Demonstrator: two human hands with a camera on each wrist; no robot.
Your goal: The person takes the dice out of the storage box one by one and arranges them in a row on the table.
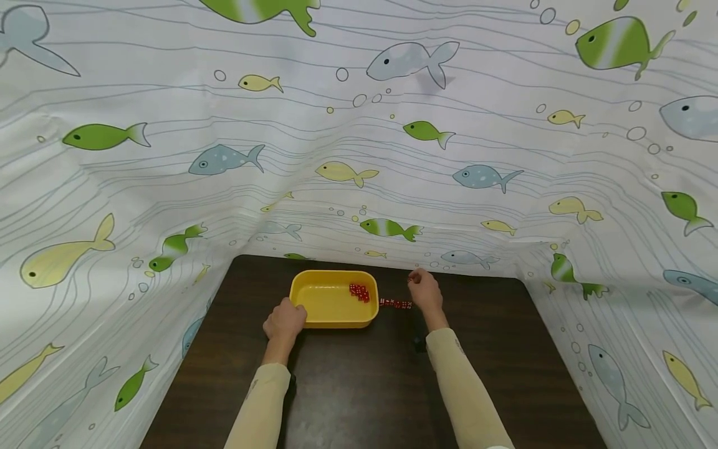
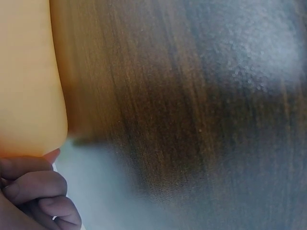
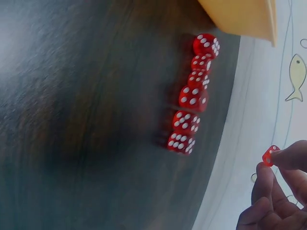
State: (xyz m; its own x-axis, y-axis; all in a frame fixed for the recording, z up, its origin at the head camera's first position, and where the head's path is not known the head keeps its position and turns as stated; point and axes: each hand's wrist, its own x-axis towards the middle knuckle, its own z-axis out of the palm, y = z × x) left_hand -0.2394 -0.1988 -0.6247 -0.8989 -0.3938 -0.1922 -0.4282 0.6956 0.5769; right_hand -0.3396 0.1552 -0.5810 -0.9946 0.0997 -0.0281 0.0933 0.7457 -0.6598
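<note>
Curtained-off workspace, room type unclear: fish-print sheeting (image 1: 359, 140) round three sides of dark wood-grain table (image 1: 353, 386).

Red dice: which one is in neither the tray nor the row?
The red die pinched by the right hand; every other one in view lies in the row on the dark table or inside the yellow tray.

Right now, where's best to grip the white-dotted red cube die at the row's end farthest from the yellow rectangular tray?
Probably pinch the end die from above by its two free, opposite flat sides; another red die crowds only one side.
</note>
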